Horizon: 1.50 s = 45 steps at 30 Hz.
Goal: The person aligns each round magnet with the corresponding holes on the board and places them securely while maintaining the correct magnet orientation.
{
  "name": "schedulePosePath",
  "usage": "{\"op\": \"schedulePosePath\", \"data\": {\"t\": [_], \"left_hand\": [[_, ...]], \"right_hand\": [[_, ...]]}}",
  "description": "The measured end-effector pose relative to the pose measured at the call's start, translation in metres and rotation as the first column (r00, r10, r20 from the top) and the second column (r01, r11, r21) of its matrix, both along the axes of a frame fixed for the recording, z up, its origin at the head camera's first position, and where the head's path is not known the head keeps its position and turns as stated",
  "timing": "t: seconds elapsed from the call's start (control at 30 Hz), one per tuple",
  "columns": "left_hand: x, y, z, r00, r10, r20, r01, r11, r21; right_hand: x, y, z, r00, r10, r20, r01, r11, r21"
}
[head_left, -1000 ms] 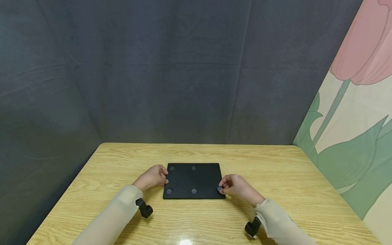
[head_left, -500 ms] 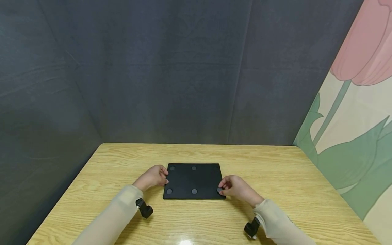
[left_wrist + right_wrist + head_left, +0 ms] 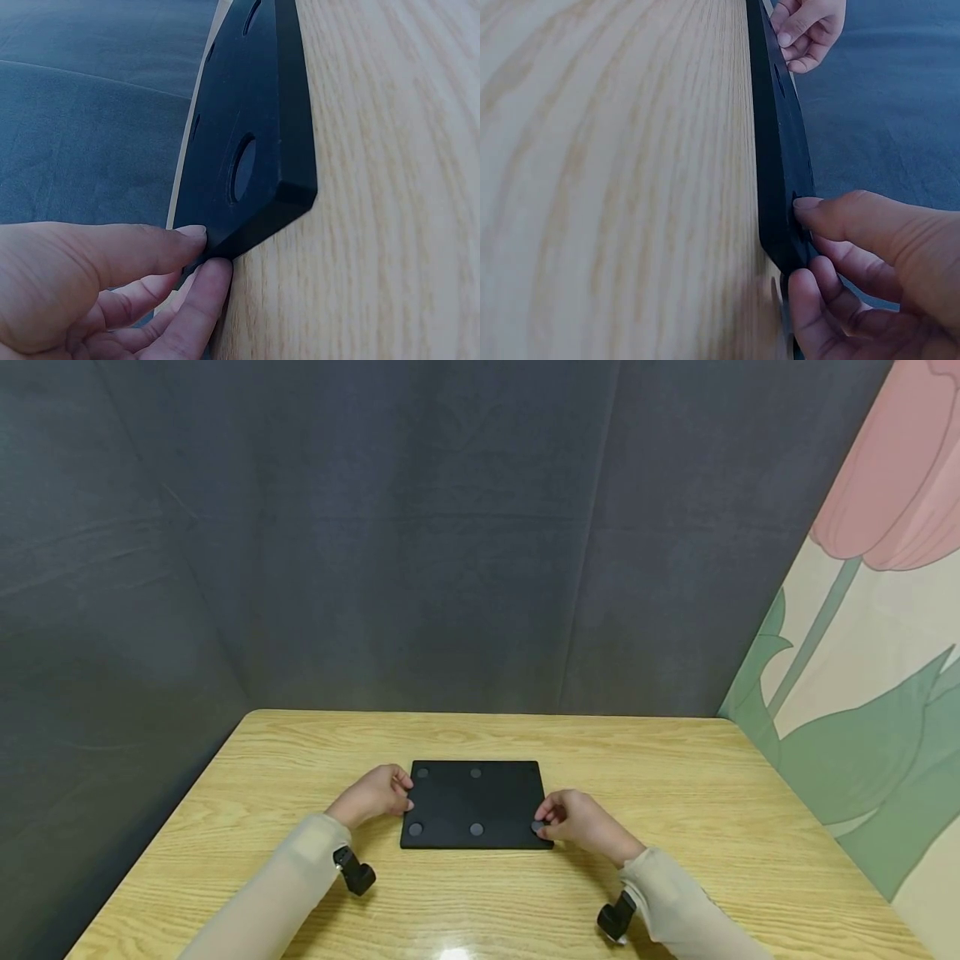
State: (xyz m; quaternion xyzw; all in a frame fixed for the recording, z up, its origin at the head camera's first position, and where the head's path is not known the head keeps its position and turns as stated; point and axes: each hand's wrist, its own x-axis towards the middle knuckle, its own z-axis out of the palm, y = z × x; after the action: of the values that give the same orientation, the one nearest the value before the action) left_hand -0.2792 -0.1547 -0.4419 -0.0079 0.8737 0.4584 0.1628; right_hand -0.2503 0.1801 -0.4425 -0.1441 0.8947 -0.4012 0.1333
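A black rectangular plate point(image 3: 477, 797) lies on the wooden table, with round grey spots along its near and far sides. In the left wrist view one spot shows as a shallow round recess point(image 3: 244, 169) in the plate. My left hand point(image 3: 377, 791) pinches the plate's left edge, thumb on the top face and fingertips against the side. At the near right corner my right hand point(image 3: 587, 820) pinches the opposite edge. Its thumb point(image 3: 832, 214) rests at the recess there, partly covering it, while the other fingers curl at the plate's side.
The light wooden table point(image 3: 480, 902) extends around the plate on all sides. Behind and to the left hangs a dark grey curtain point(image 3: 420, 543). On the right stands a panel with a tulip picture point(image 3: 862, 635). Each wrist wears a small black camera point(image 3: 354, 870).
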Motion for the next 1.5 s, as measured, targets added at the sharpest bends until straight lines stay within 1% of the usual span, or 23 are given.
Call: {"op": "schedulePosePath", "data": {"t": [0.37, 0.6, 0.77, 1.0, 1.2, 1.37, 1.5], "left_hand": [[0.002, 0.000, 0.000, 1.000, -0.004, -0.016, 0.004, 1.000, -0.013], [0.001, 0.000, 0.001, 1.000, 0.001, -0.003, -0.001, 1.000, 0.023], [0.000, 0.000, 0.001, 1.000, 0.001, -0.006, -0.001, 1.000, 0.020], [0.000, 0.000, 0.001, 1.000, 0.005, 0.001, -0.005, 1.000, 0.022], [0.000, 0.000, 0.000, 1.000, 0.001, -0.003, -0.001, 1.000, 0.021], [-0.001, 0.000, -0.001, 1.000, 0.001, 0.005, -0.001, 1.000, 0.028], [-0.002, -0.001, -0.001, 1.000, 0.001, 0.005, -0.001, 0.999, 0.034]], "right_hand": [[0.000, -0.001, 0.000, 1.000, -0.003, 0.007, 0.003, 1.000, 0.005], [0.001, -0.001, 0.001, 1.000, 0.000, 0.010, 0.000, 1.000, 0.001], [0.000, -0.001, 0.001, 1.000, -0.005, 0.018, 0.005, 1.000, -0.002], [0.003, -0.002, 0.003, 1.000, -0.010, 0.025, 0.010, 1.000, -0.006], [0.001, 0.000, 0.002, 0.999, -0.012, 0.031, 0.012, 1.000, -0.007], [-0.004, 0.004, 0.006, 1.000, -0.011, 0.000, 0.011, 1.000, -0.025], [-0.010, 0.008, 0.015, 0.998, -0.049, -0.038, 0.047, 0.998, -0.049]]}}
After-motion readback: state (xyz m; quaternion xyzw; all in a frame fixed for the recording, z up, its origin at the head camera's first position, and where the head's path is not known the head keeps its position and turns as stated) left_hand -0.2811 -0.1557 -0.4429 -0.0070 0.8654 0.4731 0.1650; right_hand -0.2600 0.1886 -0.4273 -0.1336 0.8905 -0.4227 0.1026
